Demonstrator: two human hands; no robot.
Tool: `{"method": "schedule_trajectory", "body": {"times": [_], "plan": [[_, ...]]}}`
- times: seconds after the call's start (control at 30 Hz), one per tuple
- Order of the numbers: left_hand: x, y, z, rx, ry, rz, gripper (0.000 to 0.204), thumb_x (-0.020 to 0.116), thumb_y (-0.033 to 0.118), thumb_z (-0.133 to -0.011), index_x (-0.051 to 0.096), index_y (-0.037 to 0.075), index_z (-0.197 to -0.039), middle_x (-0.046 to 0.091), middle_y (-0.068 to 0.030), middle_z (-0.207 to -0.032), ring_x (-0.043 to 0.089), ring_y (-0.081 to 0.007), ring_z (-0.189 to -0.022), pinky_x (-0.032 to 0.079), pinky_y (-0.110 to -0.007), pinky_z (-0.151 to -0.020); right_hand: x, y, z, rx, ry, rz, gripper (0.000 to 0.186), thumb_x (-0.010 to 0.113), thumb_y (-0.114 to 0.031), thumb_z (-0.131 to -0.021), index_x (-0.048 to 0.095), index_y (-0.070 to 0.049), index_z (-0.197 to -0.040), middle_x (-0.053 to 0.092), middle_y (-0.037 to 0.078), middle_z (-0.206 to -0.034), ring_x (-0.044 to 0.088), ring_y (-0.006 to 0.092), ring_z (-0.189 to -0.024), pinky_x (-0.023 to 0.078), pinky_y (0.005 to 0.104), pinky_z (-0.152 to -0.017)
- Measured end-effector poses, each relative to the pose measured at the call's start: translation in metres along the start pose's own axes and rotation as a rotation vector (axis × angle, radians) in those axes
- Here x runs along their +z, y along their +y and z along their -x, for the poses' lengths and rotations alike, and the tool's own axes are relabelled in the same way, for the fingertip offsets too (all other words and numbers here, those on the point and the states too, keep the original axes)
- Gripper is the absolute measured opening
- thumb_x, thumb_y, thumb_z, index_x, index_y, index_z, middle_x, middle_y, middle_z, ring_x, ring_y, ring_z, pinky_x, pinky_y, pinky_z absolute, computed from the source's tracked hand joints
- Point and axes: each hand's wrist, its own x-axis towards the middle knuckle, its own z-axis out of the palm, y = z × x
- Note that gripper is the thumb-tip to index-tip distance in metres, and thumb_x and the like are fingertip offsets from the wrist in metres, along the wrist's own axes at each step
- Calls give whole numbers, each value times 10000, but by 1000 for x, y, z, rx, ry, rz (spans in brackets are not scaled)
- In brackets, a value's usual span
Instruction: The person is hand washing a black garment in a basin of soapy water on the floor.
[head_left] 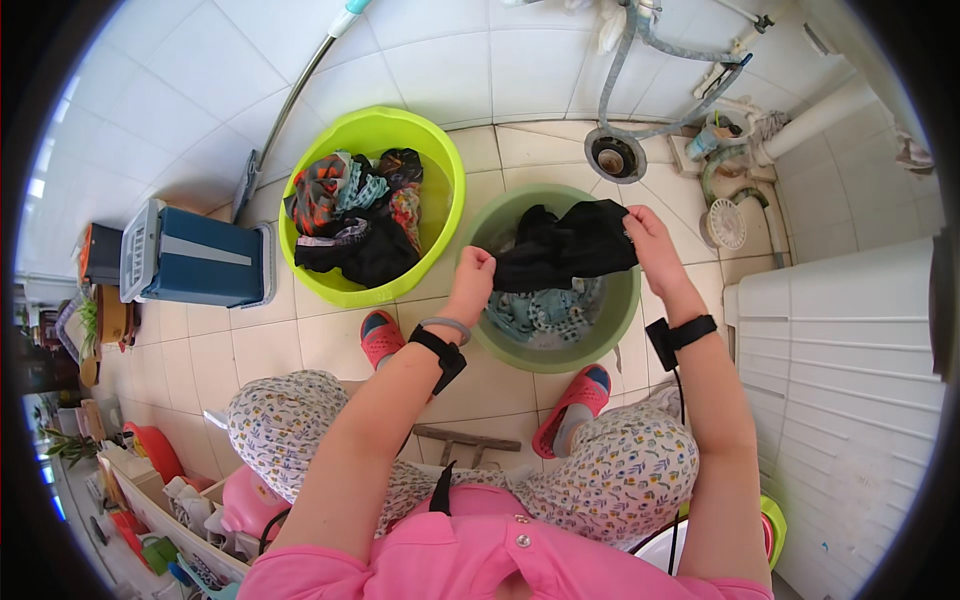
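A black garment (pixel 575 245) is stretched between my two hands over a green basin (pixel 628 315). My left hand (pixel 474 278) pinches its left end, and my right hand (pixel 650 240) grips the upper right corner. The garment's middle sags toward the basin, and I cannot tell whether it touches the water. Beneath it, a teal patterned cloth (pixel 540 316) lies wet in the basin. To the left, a larger lime-green tub (pixel 445 185) contains a heap of dark and patterned clothes (pixel 365 215).
A floor drain (pixel 614 155) with a grey hose (pixel 610 75) lies beyond the basin. At left stand a blue bucket (pixel 205 257) and a mop (pixel 295 105) leaning on the tiled wall. A white ribbed panel (pixel 830 400) rises at right. A wooden piece (pixel 468 440) lies between my feet.
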Motion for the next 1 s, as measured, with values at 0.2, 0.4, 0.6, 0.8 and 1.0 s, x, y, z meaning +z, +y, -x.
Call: {"method": "schedule_trajectory", "body": {"times": [0.2, 0.4, 0.6, 0.8, 1.0], "plan": [[-43, -19, 0, 36, 160, -87, 85, 503, 142, -940, 441, 93, -970, 490, -22, -800, 476, -126, -686, 424, -288, -565, -26, -84, 10, -172, 3, 65, 154, 529, -106, -941, 598, -64, -1072, 567, -59, -914, 487, 31, -858, 390, 193, -804], [-47, -26, 24, -28, 212, -140, 87, 502, 140, -937, 444, 80, -962, 510, -52, -797, 499, -152, -710, 432, -311, -595, -31, -153, 22, -341, 40, 95, 196, 549, -103, -931, 573, -70, -1123, 569, -55, -931, 490, 28, -894, 376, 189, -830], [-45, -6, 40, 155, 298, -285, 136, 514, 123, -926, 435, 18, -961, 586, -234, -825, 579, -389, -772, 453, -439, -700, -14, -241, 50, -488, 43, 102, 220, 566, -111, -923, 575, -86, -1141, 595, -43, -905, 512, 32, -883, 379, 193, -851], [-54, -8, 30, 216, 264, -354, 169, 557, 160, -914, 532, 7, -982, 588, -148, -786, 573, -257, -716, 463, -356, -686, 4, -233, 57, -454, -19, 6, 202, 564, -136, -931, 590, -81, -1123, 575, -46, -906, 505, 34, -872, 382, 191, -834], [-57, 5, 34, 132, -10, -380, 317, 624, 293, -864, 635, -5, -972, 655, -182, -867, 619, -350, -798, 492, -386, -753, -17, -153, 40, -184, -111, 141, 222, 588, -172, -912, 594, -83, -1115, 580, -57, -948, 494, 37, -889, 391, 199, -806]]}}
